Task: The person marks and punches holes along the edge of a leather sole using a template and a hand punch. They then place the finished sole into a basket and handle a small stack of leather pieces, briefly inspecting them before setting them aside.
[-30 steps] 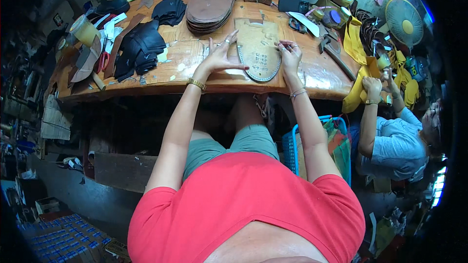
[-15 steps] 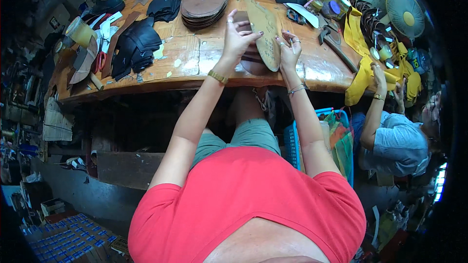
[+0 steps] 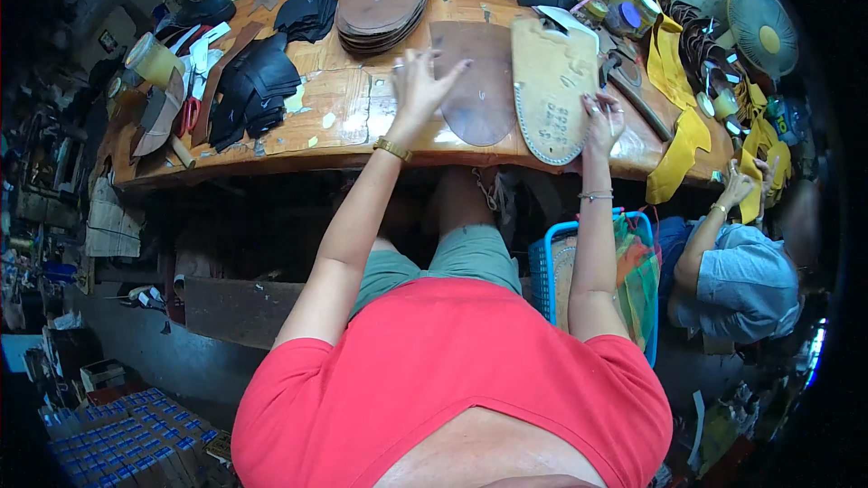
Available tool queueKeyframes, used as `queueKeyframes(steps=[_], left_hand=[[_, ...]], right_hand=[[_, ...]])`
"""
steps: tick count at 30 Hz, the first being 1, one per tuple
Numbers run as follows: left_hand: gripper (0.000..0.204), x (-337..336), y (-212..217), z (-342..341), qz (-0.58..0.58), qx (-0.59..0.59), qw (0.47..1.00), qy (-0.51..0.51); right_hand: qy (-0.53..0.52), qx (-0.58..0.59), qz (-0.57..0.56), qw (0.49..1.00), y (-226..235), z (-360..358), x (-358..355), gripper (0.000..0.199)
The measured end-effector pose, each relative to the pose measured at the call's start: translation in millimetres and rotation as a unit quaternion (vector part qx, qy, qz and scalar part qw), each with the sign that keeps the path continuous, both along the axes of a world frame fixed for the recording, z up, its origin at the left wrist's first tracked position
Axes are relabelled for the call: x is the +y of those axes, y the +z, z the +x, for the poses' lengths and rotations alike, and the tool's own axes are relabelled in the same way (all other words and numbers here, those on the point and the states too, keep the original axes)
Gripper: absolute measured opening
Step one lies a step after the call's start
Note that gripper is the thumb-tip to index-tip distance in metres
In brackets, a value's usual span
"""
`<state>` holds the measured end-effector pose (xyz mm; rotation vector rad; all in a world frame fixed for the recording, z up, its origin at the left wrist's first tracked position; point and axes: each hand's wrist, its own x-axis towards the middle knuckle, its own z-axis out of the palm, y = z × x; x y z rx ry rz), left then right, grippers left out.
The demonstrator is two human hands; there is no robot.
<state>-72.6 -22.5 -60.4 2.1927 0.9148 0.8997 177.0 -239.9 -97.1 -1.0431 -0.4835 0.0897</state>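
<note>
Wooden table (image 3: 344, 81), across upper frame | tan panel (image 3: 545, 81), dotted rim, upper right of centre | brown leather piece (image 3: 479, 95), flat, just left of panel | left hand (image 3: 422, 88), by brown piece, fingers spread wide, nothing held | right hand (image 3: 604, 123), fingers curled, pinching panel's right edge

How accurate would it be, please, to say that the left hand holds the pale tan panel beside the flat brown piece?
Not quite: the head view shows the right hand holding the pale tan panel beside the flat brown piece.
</note>
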Motion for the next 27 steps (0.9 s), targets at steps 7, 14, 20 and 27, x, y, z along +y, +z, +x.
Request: queueKeyframes(steps=[7, 14, 20, 27], left_hand=[[0.076, 9, 5, 6, 0.08, 0.136, 0.981, 0.11], [0.065, 7, 4, 17, -0.016, 0.079, 0.994, 0.068], [0.046, 2, 45, 29, -0.057, -0.256, 0.956, -0.13], [0.035, 139, 115, 9, -0.042, -0.375, 0.915, -0.139]], right_hand=[[-0.065, -0.092, -0.065, 0.991, -3, -1, 0, 0.019], [-0.064, -0.083, -0.066, 0.992, -2, -5, -2, 0.017], [-0.078, -0.073, -0.064, 0.992, -2, -5, -5, 0.018], [-0.064, -0.083, -0.052, 0.993, 1, -8, -1, 0.017]])
